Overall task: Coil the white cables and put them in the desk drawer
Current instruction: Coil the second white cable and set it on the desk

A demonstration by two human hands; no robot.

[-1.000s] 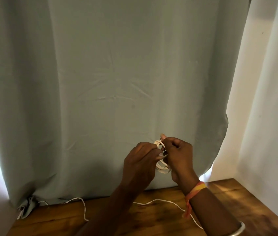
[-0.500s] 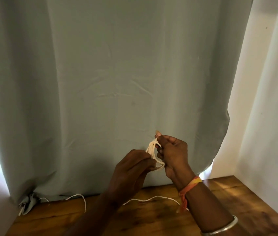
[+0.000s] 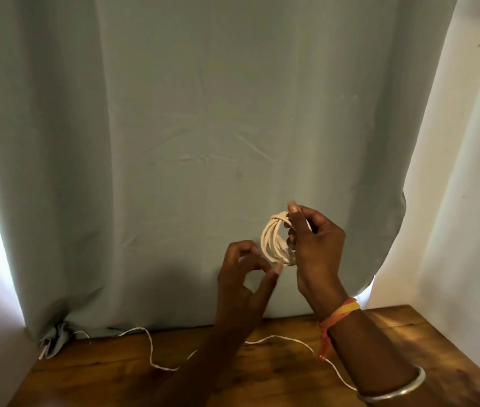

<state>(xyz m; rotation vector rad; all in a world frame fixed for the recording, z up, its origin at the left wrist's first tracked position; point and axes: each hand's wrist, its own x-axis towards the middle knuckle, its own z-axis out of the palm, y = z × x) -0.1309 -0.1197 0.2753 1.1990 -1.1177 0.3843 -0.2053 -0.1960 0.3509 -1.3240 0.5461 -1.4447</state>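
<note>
A small coil of white cable [image 3: 274, 239] is held up in front of the curtain, pinched between thumb and fingers of my right hand [image 3: 313, 248]. My left hand [image 3: 244, 277] hovers just below and left of the coil, fingers spread and holding nothing. A second white cable [image 3: 150, 348] lies loose on the wooden desk [image 3: 423, 342], snaking from the left corner under my arms toward the right. No drawer is in view.
A pale green curtain [image 3: 203, 127] hangs close behind the desk and bunches on it at the back left. A white wall [image 3: 467, 201] stands at the right. An orange thread band and a silver bangle sit on my right wrist.
My left hand has let go of the coil and dropped down and left with its fingers spread. The right hand has raised the coil slightly, showing its loops.
</note>
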